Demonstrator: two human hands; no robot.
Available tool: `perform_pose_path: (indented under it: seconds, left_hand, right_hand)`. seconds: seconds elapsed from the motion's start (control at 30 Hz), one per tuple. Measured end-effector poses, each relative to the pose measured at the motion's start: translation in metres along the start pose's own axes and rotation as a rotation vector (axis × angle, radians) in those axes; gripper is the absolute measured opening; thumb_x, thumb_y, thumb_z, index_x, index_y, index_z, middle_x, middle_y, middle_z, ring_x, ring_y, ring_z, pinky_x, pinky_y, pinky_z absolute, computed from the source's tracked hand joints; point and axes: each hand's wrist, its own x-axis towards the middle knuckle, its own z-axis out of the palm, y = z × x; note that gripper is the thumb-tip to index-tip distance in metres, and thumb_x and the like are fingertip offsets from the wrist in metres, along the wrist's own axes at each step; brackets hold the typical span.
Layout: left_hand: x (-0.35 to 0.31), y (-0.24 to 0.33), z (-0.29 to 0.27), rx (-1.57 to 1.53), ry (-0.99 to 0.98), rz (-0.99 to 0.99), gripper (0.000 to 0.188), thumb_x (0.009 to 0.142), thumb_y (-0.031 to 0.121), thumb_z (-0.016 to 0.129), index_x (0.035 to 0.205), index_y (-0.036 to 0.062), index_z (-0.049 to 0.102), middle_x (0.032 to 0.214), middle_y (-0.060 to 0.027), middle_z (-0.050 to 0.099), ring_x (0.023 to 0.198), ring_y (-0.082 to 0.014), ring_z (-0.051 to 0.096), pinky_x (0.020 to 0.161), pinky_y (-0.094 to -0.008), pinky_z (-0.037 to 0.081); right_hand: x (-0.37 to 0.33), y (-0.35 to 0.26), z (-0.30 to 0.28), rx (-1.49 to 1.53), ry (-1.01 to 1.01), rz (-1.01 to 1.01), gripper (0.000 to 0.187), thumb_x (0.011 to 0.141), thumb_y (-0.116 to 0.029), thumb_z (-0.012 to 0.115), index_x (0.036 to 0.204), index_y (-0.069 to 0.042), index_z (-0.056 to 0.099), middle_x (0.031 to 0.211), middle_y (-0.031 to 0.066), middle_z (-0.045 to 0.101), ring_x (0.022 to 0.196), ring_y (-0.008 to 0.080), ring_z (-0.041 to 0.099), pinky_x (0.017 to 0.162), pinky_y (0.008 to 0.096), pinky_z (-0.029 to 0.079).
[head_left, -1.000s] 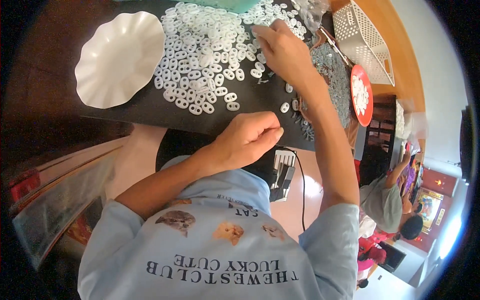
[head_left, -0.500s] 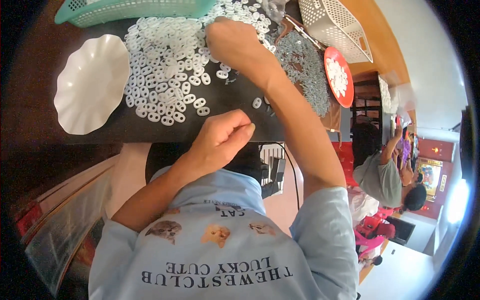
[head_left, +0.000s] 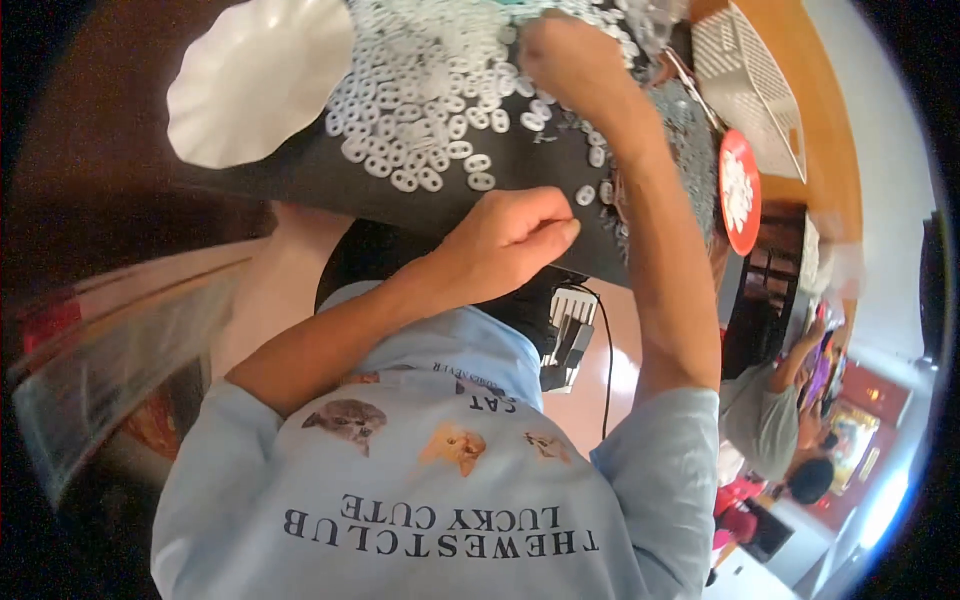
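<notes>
White scalloped dish (head_left: 260,85), worktop (head_left: 445,203) left end. White two-hole ovals (head_left: 430,110) heaped toward far edge. Left hand (head_left: 515,240) at near edge, curled; contents hidden. Right hand (head_left: 575,60) over heap's right side; blurred, can't tell grip. Red plate (head_left: 742,240), right edge.

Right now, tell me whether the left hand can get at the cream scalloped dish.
Probably yes: only low, loose white pieces and dark tabletop seem to lie between the left hand and the scalloped dish; the right hand is off to the other side, out of the way.
</notes>
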Motion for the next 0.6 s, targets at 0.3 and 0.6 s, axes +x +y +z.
perform_pose_path:
  seconds: [0.3,0.6]
  left_hand:
    - [0.004,0.009,-0.015,-0.509,0.023,-0.152,0.025,0.099,0.024,0.043,0.084,0.0052,0.050,0.071,0.0013,0.047,0.062,-0.0044,0.042,0.053,-0.0195,0.033]
    - [0.005,0.006,-0.008,-0.404,-0.004,-0.161,0.028,0.101,0.023,0.038,0.086,0.0043,0.052,0.070,0.0019,0.045,0.060,-0.0044,0.039,0.051,-0.0193,0.031]
  right_hand:
    - [-0.108,-0.043,-0.050,0.579,0.163,-0.035,0.023,0.075,-0.001,0.064,0.098,-0.001,0.063,0.072,0.0098,0.050,0.059,0.0230,0.052,0.051,0.0316,0.043]
    - [-0.149,-0.040,-0.040,0.374,0.337,-0.171,0.040,0.060,0.000,0.069,0.099,0.002,0.064,0.073,0.0052,0.052,0.058,0.0190,0.055,0.046,0.0304,0.043]
